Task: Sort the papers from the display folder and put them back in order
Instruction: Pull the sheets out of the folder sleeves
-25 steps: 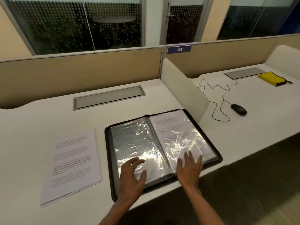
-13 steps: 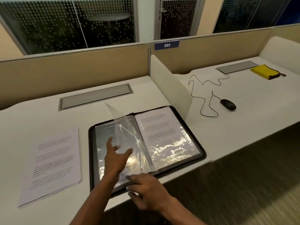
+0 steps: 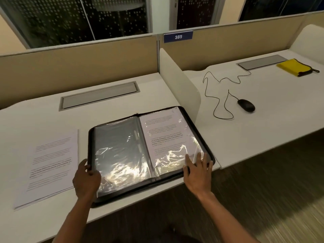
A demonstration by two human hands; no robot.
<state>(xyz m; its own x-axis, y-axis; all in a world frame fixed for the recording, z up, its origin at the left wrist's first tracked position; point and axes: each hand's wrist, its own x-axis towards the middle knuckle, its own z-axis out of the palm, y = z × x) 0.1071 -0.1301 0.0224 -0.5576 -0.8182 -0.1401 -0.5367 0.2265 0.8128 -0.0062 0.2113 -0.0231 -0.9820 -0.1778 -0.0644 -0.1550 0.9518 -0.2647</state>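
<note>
White desk [image 3: 43, 120] space is taken up by the open display folder [image 3: 150, 153], laid flat at the near edge. Its left rim is gripped by the left hand [image 3: 86, 179]; the right hand [image 3: 198, 171] is spread flat on the right-hand sleeve. Loose papers [image 3: 50, 165] are stacked just left.

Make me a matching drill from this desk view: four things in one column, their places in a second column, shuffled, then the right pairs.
Things
1. paper stack
2. mouse
3. yellow pouch
4. left hand

Places
A. far right corner of the neighbouring desk
B. on the near left edge of the display folder
C. loose on the desk, left of the folder
D. beyond the divider, with its cable trailing away

Pairs: 1-C, 2-D, 3-A, 4-B
</note>
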